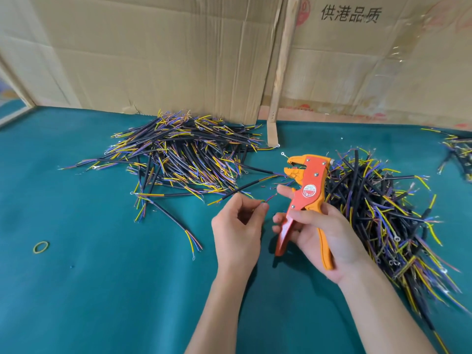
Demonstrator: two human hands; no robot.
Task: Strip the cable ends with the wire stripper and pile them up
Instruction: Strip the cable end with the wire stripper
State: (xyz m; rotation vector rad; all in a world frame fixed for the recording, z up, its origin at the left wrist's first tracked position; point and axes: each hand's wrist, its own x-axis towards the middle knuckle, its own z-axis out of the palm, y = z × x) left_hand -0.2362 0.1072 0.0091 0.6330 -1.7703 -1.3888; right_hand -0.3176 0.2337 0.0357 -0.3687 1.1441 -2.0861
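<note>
I have only one view, from the camera worn on the person's head; it looks forward and down, close over the green table (pixel 107 290). Both hands come in from the bottom edge, the left hand (pixel 236 231) near the centre and the right hand (pixel 324 238) just beside it. The wide lens reaches to the cardboard wall (pixel 158 52) standing behind the table.

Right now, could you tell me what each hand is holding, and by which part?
The right hand grips the wire stripper by its handles. The left hand pinches a cable by its thin coloured wires at one end.
</note>
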